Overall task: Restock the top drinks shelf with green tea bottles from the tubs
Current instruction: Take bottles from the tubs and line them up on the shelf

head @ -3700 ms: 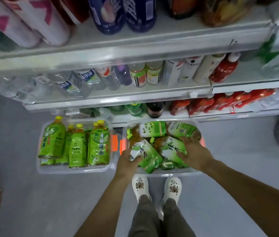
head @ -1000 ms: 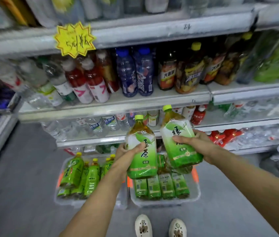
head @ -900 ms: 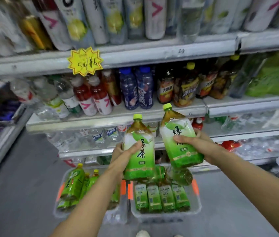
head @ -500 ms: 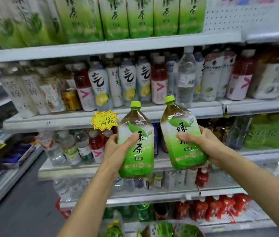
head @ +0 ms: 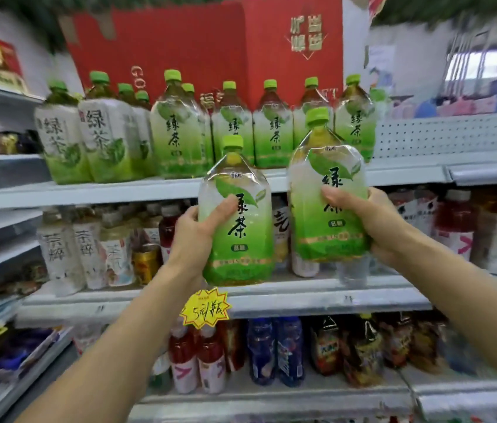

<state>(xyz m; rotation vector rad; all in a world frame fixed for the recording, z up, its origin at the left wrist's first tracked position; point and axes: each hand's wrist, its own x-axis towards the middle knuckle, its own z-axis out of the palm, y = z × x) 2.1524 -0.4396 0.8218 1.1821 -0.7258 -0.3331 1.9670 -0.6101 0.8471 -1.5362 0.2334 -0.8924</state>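
I hold two green tea bottles upright in front of the shelving: the left bottle [head: 238, 221] gripped by my left hand [head: 193, 236], the right bottle [head: 328, 196] by my right hand [head: 376, 221], fingers wrapped round each. I judge this the lift stage; next, raise both over the front edge of the top shelf [head: 88, 190], beside the stocked row [head: 180, 132].
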